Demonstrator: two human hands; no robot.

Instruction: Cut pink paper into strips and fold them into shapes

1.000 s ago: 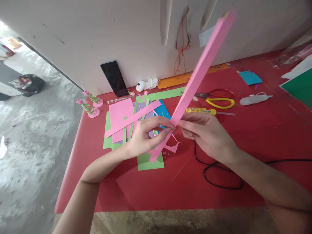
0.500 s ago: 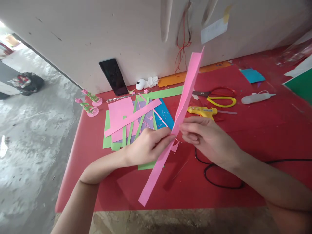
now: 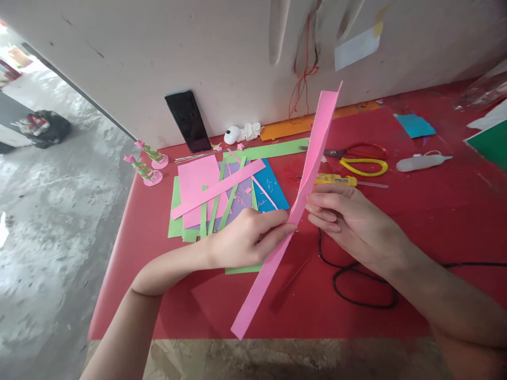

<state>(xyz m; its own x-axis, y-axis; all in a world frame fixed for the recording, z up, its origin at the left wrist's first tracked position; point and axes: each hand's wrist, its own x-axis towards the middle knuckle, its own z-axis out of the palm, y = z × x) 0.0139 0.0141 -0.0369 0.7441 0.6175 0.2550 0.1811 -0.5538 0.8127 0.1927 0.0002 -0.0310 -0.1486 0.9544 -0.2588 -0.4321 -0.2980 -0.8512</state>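
The left hand (image 3: pixel 251 240) pinches a creased pink paper strip (image 3: pixel 300 205) mid-length, above the red tabletop (image 3: pixel 186 311), right of the paper pile (image 3: pixel 198 182). The right hand (image 3: pixel 352 221) half curls at its right edge; whether gripping, I cannot tell.

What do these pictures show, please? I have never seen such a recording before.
There is no machine here, only a person. One camera, worn on the head, took every picture, looking forward and down. The bare left hand pinches a long, narrow pink paper strip; the bare right hand is at its edge, its grip unclear. On the red table lie pink, green, purple and blue paper sheets, scissors with red and yellow handles, a yellow glue gun, and a whitish plastic bottle.
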